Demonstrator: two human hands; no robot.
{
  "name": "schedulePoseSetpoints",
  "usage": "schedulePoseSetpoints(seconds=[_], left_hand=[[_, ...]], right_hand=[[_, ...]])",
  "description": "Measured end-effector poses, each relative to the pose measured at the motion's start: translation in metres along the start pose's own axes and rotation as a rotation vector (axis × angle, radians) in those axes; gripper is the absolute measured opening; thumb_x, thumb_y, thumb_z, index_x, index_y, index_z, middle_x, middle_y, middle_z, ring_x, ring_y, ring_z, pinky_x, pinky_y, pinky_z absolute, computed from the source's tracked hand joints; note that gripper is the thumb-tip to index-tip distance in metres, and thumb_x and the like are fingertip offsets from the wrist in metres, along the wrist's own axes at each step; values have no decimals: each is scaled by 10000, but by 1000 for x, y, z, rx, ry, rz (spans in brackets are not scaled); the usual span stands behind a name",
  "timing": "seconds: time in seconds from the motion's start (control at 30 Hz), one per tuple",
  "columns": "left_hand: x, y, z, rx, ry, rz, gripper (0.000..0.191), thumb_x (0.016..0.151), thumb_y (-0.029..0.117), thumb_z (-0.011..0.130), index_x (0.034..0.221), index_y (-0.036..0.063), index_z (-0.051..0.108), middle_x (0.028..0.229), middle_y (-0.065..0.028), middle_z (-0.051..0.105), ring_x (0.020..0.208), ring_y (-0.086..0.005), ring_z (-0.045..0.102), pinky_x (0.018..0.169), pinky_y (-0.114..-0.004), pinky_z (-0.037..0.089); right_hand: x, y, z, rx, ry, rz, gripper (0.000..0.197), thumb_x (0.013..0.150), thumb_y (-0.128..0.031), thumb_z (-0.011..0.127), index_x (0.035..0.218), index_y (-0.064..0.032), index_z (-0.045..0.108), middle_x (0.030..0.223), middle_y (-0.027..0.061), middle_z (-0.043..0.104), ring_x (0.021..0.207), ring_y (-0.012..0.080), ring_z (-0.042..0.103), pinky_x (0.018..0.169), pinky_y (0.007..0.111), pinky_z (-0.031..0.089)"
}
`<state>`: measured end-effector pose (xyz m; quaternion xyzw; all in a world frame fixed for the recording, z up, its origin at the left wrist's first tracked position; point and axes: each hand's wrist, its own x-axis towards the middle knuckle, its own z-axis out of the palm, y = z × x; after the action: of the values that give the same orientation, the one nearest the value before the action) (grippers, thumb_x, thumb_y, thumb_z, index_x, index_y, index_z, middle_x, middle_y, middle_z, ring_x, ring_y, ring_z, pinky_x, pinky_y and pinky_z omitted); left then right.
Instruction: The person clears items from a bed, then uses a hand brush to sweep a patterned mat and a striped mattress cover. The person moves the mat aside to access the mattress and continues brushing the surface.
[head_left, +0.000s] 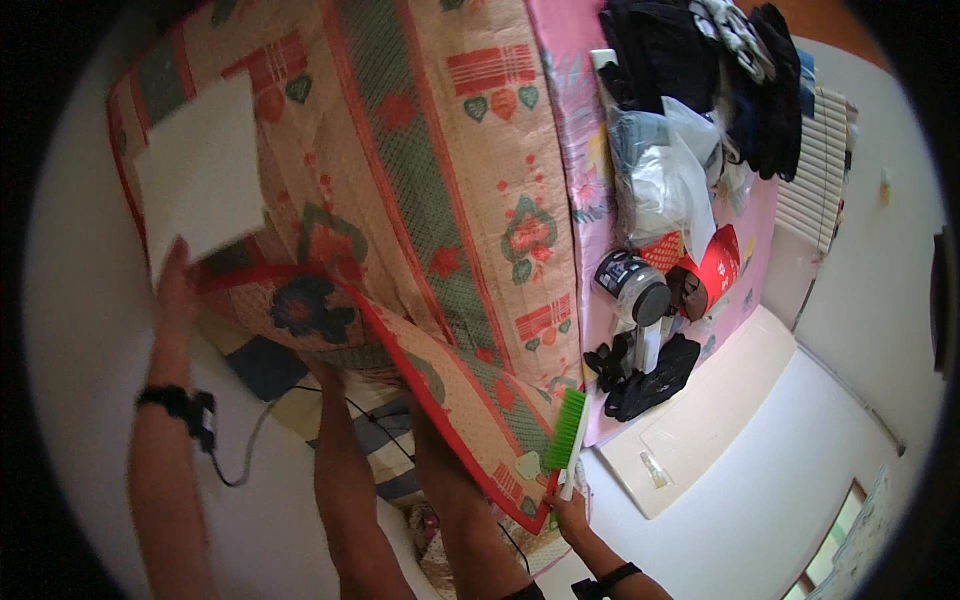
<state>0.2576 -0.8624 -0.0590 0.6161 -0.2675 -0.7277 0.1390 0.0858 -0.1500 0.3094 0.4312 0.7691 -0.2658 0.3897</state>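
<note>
A patterned sleeping mat (465, 300) with red trim covers the bed before me, its near edge raised and folded over above my legs. My left hand (178, 281), blurred, is at the lower edge of a white sheet (202, 172) and beside the mat's red border. Which of the two its fingers hold is unclear. At the mat's near right corner, my right hand (568, 517) grips the white handle of a bed brush (568, 435) with green bristles. The mat's corner touches this hand; whether the fingers also pinch it is hidden.
Right of the mat, a pink floral sheet (596, 409) bears dark clothes (667, 52), a plastic-wrapped bundle (660, 180), a black-lidded jar (630, 289), a red bag (716, 270) and black cloth (656, 382). A cream panel (705, 412) lies beyond. A cable (247, 457) trails from my left wrist.
</note>
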Motion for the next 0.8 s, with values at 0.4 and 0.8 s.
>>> schedulePoseSetpoints(seconds=[0.4,0.8], left_hand=[[-232,-37,193,158,170,-107,338,997,-8,471,1275,129,607,1328,-61,516,1154,-197,514,950,-326,459],[-327,-48,454,863,-499,423,227,956,-9,536,1068,89,707,1040,-31,623,940,-120,570,730,-213,484]], right_hand=[[-25,43,9,-107,4,-159,184,764,-10,725,851,-50,568,743,33,586,691,159,589,629,342,486],[-8,64,7,20,1,-247,188,761,-45,739,867,-24,586,749,75,623,673,178,623,600,355,493]])
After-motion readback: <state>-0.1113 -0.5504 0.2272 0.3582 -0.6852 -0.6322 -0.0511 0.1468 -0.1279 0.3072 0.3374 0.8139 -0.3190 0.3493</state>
